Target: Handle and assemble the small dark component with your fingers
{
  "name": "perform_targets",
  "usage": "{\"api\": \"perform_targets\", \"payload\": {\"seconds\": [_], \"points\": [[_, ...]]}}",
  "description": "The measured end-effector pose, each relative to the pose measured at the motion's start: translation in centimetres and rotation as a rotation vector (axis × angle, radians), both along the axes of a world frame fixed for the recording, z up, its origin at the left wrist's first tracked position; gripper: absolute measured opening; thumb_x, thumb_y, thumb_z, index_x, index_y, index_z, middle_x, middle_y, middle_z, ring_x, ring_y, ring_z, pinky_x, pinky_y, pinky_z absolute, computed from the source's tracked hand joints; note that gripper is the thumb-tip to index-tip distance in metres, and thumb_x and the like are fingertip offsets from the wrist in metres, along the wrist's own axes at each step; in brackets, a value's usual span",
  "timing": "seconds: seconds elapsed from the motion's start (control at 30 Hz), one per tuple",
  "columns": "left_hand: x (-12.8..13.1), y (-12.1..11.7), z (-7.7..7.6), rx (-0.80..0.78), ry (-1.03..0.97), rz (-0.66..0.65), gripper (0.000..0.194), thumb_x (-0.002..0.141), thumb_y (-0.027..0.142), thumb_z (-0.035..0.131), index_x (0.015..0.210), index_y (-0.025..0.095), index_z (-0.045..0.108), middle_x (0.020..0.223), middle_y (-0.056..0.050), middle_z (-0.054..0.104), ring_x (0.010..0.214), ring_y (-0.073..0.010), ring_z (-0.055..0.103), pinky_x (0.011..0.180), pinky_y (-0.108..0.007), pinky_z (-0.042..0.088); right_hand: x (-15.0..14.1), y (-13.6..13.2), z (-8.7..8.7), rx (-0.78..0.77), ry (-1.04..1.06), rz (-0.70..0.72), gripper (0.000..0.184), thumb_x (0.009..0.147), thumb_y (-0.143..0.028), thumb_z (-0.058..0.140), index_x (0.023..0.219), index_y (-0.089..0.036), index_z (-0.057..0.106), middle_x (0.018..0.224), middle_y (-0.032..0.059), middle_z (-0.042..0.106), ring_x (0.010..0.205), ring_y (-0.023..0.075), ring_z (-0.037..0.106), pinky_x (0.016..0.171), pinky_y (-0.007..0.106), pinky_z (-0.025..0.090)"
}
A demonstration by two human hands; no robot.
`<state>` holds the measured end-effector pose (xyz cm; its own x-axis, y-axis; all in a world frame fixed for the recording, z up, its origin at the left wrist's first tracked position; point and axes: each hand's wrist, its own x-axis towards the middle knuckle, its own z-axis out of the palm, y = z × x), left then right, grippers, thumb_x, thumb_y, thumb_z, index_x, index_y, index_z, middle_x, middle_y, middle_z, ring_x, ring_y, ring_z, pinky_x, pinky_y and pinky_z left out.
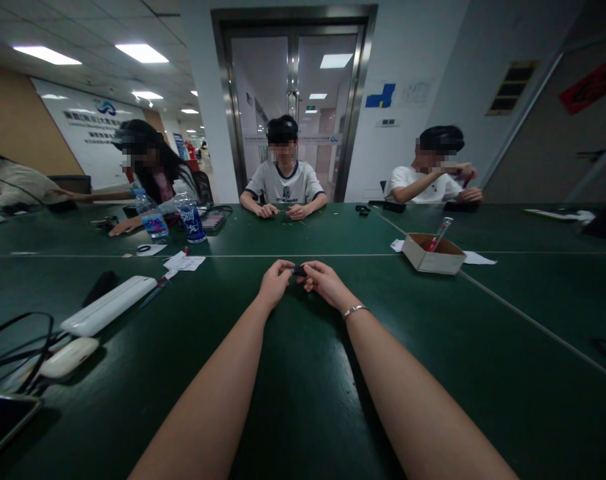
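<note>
Both my arms reach forward over the dark green table [303, 373]. Between my hands is a small black object [298, 271], too small to name for certain. My left hand [275, 285] pinches its left end with thumb and fingers. The right end is gripped by my right hand [327, 283], whose wrist carries a silver bracelet [355, 310]. My fingers cover much of the object, which is just above or on the tabletop; I cannot tell which.
To the left lie a white power bank [110, 307], a white rounded case [70, 357], black cables and a phone [5, 423]. Two bottles [191, 217] stand farther back. An open cardboard box [433, 260] holds a red-and-clear tube at right. Several people sit around the table.
</note>
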<state>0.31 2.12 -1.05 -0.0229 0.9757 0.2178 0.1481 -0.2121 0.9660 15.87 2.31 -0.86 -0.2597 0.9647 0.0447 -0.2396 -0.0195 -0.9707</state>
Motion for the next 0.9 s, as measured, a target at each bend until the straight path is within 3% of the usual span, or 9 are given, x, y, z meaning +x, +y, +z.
{"api": "perform_targets", "payload": {"seconds": [0.17, 0.4, 0.53, 0.67, 0.9], "points": [[-0.03, -0.17, 0.14, 0.023, -0.014, 0.012, 0.013, 0.072, 0.020, 0.053, 0.082, 0.017, 0.061, 0.073, -0.001, 0.058, 0.063, -0.0126, 0.053, 0.056, -0.021, 0.042, -0.04, -0.19, 0.29, -0.006, -0.011, 0.004, 0.017, 0.089, -0.031, 0.064, 0.088, -0.015, 0.057, 0.065, 0.0049, 0.067, 0.046, 0.0095, 0.056, 0.044, 0.017, 0.045], [-0.33, -0.01, 0.07, 0.194, 0.001, -0.010, 0.015, 0.066, 0.013, 0.055, 0.079, 0.016, 0.062, 0.081, -0.003, 0.062, 0.070, -0.0128, 0.055, 0.063, -0.022, 0.043, -0.08, -0.33, 0.47, 0.004, -0.024, 0.019, 0.027, 0.090, -0.039, 0.061, 0.079, -0.015, 0.055, 0.064, 0.0075, 0.068, 0.045, 0.0098, 0.055, 0.044, 0.017, 0.045], [-0.37, -0.14, 0.36, 0.093, -0.072, -0.060, 0.026, 0.066, 0.014, 0.057, 0.092, 0.017, 0.062, 0.085, -0.003, 0.062, 0.069, -0.0126, 0.057, 0.055, -0.020, 0.043, -0.09, -0.29, 0.45, 0.001, -0.014, 0.012, 0.026, 0.092, -0.037, 0.059, 0.079, -0.015, 0.054, 0.063, 0.0078, 0.068, 0.045, 0.0099, 0.056, 0.044, 0.017, 0.045], [-0.23, -0.22, 0.62, -0.058, -0.139, -0.060, 0.028, 0.073, 0.029, 0.061, 0.097, 0.015, 0.062, 0.077, -0.003, 0.059, 0.058, -0.0107, 0.054, 0.045, -0.019, 0.039, -0.08, -0.27, 0.43, -0.007, -0.022, 0.011, 0.026, 0.092, -0.036, 0.059, 0.079, -0.015, 0.054, 0.063, 0.0074, 0.067, 0.045, 0.0099, 0.056, 0.044, 0.018, 0.045], [-0.32, -0.29, 0.62, 0.031, -0.154, -0.029, 0.029, 0.067, 0.024, 0.068, 0.094, 0.014, 0.063, 0.078, -0.004, 0.062, 0.067, -0.0126, 0.058, 0.059, -0.022, 0.046, -0.10, -0.41, 0.59, -0.009, -0.024, 0.016, 0.028, 0.091, -0.038, 0.060, 0.077, -0.015, 0.053, 0.062, 0.0075, 0.067, 0.044, 0.0097, 0.055, 0.044, 0.018, 0.045]]}}
